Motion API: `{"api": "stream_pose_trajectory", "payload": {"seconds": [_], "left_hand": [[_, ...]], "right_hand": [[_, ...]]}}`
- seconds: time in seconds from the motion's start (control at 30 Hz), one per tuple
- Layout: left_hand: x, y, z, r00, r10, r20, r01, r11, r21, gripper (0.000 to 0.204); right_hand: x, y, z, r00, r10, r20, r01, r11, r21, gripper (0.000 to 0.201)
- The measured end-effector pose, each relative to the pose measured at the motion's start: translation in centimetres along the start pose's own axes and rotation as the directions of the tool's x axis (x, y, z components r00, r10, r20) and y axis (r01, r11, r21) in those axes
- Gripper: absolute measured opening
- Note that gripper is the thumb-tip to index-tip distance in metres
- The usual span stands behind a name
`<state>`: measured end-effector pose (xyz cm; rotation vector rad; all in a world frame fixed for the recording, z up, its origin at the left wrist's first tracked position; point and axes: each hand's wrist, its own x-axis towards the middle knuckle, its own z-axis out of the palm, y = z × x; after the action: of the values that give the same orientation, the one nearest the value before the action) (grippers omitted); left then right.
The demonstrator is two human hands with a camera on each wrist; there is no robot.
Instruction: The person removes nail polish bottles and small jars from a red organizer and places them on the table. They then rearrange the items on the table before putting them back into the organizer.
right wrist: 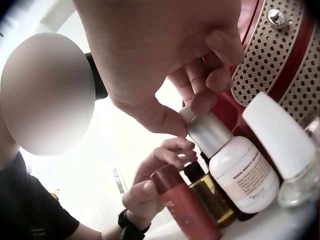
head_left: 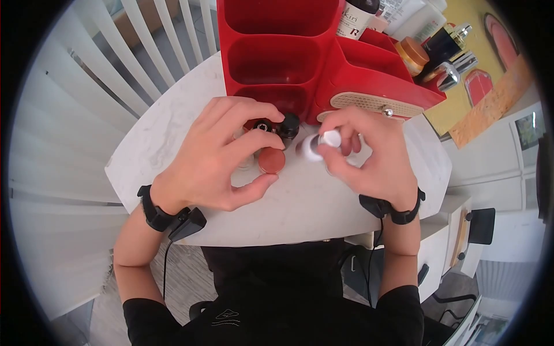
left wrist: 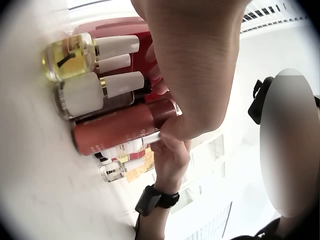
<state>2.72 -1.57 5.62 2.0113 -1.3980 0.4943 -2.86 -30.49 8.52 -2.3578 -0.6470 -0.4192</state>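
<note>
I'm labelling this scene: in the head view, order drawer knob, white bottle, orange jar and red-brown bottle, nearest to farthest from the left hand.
1. Red-brown bottle: at the left hand's fingertips.
2. White bottle: rightward, in the right hand.
3. Drawer knob: farther right.
4. Orange jar: right, farther back.

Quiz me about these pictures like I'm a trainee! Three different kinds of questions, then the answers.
1. True or false: the right hand pinches the white bottle by its cap.
2. What does the left hand hold? A) a spoon B) a reddish-brown bottle C) a comb
3. Fill the gap: the shiny knob on the drawer is ____.

Key: 1 true; 2 B; 3 silver
</note>
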Motion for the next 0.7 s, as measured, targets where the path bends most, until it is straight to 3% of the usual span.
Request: {"api": "stream_pose_trajectory", "payload": {"seconds": [0.13,0.3,0.4,0.47,0.5,0.53,0.6,0.63,0.7], "left_hand": [[-0.1,0.0,-0.4,1.0,-0.002,-0.016,0.002,1.0,0.009,0.045],[-0.1,0.2,-0.6,0.999,0.034,0.011,-0.034,0.998,0.062,0.048],[-0.1,0.5,-0.7,1.0,0.007,0.012,-0.007,1.0,0.019,0.052],[0.0,0.6,-0.7,1.0,0.002,0.017,-0.002,1.0,0.01,0.054],[0.0,0.6,-0.7,1.0,-0.003,0.023,0.003,1.0,0.001,0.057],[0.1,0.6,-0.7,1.0,-0.002,0.022,0.002,1.0,0.003,0.057],[0.0,0.5,-0.6,0.999,0.017,0.037,-0.017,1.0,0.0,0.062],[0.0,0.5,-0.5,0.999,0.017,0.037,-0.017,1.0,0.005,0.062],[0.0,0.6,-0.4,0.998,0.028,0.054,-0.028,1.0,-0.002,0.063]], "right_hand": [[0.0,-0.7,1.2,0.991,-0.121,0.057,0.114,0.987,0.112,0.028],[0.0,-0.5,1.3,0.974,-0.222,0.041,0.219,0.973,0.077,0.026],[-0.3,-1.1,-1.3,0.992,-0.129,-0.018,0.13,0.987,0.092,0.025],[-0.7,-1.1,-3.1,0.992,0.125,-0.032,-0.125,0.992,-0.025,0.025],[-0.9,-0.8,-4.1,0.974,0.221,0.049,-0.216,0.972,-0.092,0.027],[-1.1,-0.7,-4.7,0.975,0.219,0.048,-0.214,0.973,-0.092,0.027],[-1.5,-0.8,-5.2,0.917,0.347,0.196,-0.306,0.928,-0.213,0.023],[-1.8,-0.7,-4.7,0.919,0.343,0.195,-0.303,0.929,-0.211,0.023],[-2.5,-0.1,-3.1,0.962,0.181,0.205,-0.137,0.967,-0.215,0.018]]}}
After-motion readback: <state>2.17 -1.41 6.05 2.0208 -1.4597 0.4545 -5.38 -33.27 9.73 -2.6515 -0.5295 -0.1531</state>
